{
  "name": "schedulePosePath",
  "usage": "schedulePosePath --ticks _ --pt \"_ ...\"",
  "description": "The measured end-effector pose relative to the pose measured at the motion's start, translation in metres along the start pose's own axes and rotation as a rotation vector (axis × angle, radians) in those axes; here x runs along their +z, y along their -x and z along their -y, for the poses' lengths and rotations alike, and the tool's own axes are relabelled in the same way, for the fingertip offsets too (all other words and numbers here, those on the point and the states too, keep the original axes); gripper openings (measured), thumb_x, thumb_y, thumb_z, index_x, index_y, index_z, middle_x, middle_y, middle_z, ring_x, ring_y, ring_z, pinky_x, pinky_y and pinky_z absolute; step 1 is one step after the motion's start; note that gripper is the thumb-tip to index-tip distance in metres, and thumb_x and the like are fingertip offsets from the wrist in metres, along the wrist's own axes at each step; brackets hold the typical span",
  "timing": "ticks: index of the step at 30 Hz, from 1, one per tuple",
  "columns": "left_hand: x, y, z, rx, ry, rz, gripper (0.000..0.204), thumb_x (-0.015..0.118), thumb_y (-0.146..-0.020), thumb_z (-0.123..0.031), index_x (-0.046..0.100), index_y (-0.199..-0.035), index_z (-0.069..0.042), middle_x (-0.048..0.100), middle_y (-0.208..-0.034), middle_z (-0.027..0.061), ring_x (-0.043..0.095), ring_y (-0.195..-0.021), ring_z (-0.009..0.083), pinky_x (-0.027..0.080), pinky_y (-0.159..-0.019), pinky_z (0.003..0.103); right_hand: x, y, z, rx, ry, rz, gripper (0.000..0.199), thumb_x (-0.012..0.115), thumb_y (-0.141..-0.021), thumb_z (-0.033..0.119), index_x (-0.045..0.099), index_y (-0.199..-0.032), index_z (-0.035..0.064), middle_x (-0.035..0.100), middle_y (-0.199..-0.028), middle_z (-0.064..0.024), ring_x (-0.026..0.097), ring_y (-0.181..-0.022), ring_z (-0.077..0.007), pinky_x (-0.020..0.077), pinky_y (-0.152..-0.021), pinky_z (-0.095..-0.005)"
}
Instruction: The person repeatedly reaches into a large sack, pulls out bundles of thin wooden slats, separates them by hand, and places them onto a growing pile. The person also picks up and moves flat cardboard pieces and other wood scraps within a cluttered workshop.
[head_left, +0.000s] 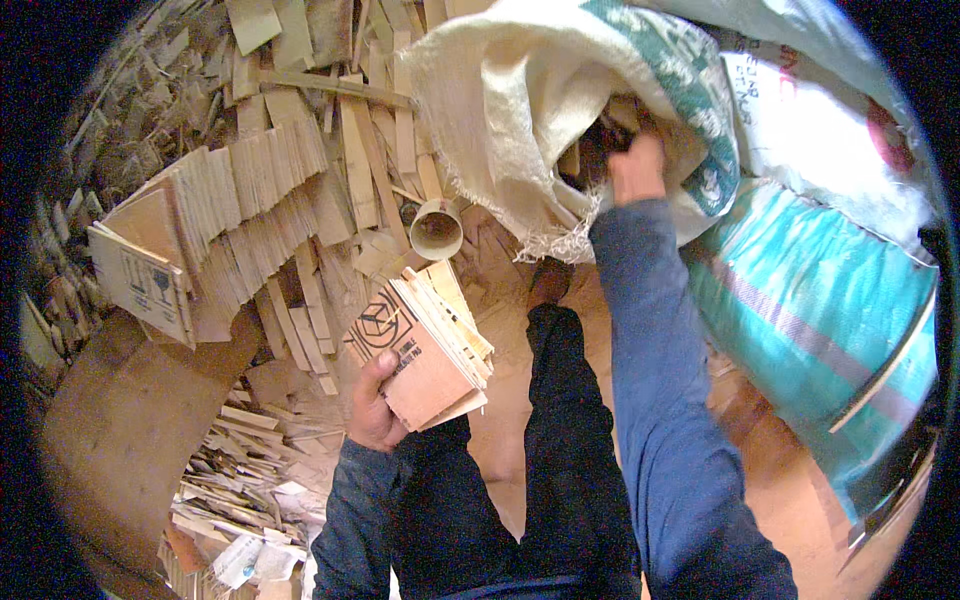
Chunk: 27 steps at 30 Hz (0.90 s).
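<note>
A stack of thin wood pieces (pixel 435 370) is gripped in my left hand (pixel 378 408), thumb lying over the top piece, which carries a black printed mark. My right hand (pixel 638 170) reaches into the mouth of a cream woven sack (pixel 500 110) with a green patterned band. Its fingers are hidden in the dark opening, so what they touch does not show. Some wood edges show inside the sack near that hand. Just left of the sack's frayed rim, a round tube-like container (pixel 437 230) lies with its opening toward me.
Long rows of stacked thin boards (pixel 250 190) stand at the left. Loose wood strips (pixel 370 160) and offcuts (pixel 250 470) cover much of the floor. A turquoise sack (pixel 800 310) and a white sack (pixel 790 110) sit at the right. A brown board (pixel 120 400) lies at lower left.
</note>
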<state>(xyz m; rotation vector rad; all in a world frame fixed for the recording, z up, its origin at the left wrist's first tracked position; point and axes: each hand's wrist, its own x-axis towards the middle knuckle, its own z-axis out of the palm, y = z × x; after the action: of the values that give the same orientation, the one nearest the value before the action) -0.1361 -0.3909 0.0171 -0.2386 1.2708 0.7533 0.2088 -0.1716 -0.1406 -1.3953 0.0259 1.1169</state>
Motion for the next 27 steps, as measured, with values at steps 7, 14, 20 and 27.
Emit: schedulePosePath --ticks 7,14,20,27 --pt "0.006 0.022 -0.022 0.051 -0.19 0.028 0.047 0.064 -0.089 -0.03 0.055 -0.122 0.002 0.067 -0.111 0.0142 0.068 -0.095 0.0263 0.056 -0.086 0.038 -0.056 0.101 0.07 0.195 -0.032 -0.1 0.031 0.06 -0.091 0.024 0.057 -0.118 0.0098 0.066 -0.107 -0.0067 0.063 -0.091 -0.0208 0.0498 -0.067 -0.0355" --pt "0.037 0.059 -0.046 0.289 -0.45 -0.118 0.051 0.073 -0.084 -0.015 0.051 -0.127 0.0 0.065 -0.112 0.0083 0.063 -0.098 0.0171 0.051 -0.087 0.029 -0.04 0.211 0.107 0.305 0.07 0.319 0.046 0.059 -0.09 0.017 0.049 -0.133 0.0024 0.063 -0.122 -0.0108 0.062 -0.112 -0.026 0.0523 -0.091 -0.0413" --pt "0.057 0.108 -0.068 0.457 -0.432 -0.034 0.055 0.074 -0.087 -0.023 0.046 -0.129 0.0 0.063 -0.118 0.0102 0.061 -0.105 0.0184 0.049 -0.092 0.031 0.009 0.292 0.124 0.41 0.065 0.602 0.066 0.066 -0.079 0.012 0.041 -0.138 -0.003 0.058 -0.13 -0.0152 0.059 -0.118 -0.0294 0.0472 -0.103 -0.0422" --pt "0.096 0.222 -0.103 0.942 -0.314 0.224 0.083 0.071 -0.088 -0.04 0.023 -0.145 -0.002 0.047 -0.136 0.0159 0.047 -0.126 0.0222 0.039 -0.107 0.036 0.082 0.419 0.181 0.324 0.439 0.847 0.064 0.069 -0.073 0.014 0.05 -0.132 -0.0017 0.061 -0.122 -0.0106 0.058 -0.114 -0.0234 0.0412 -0.103 -0.0356"
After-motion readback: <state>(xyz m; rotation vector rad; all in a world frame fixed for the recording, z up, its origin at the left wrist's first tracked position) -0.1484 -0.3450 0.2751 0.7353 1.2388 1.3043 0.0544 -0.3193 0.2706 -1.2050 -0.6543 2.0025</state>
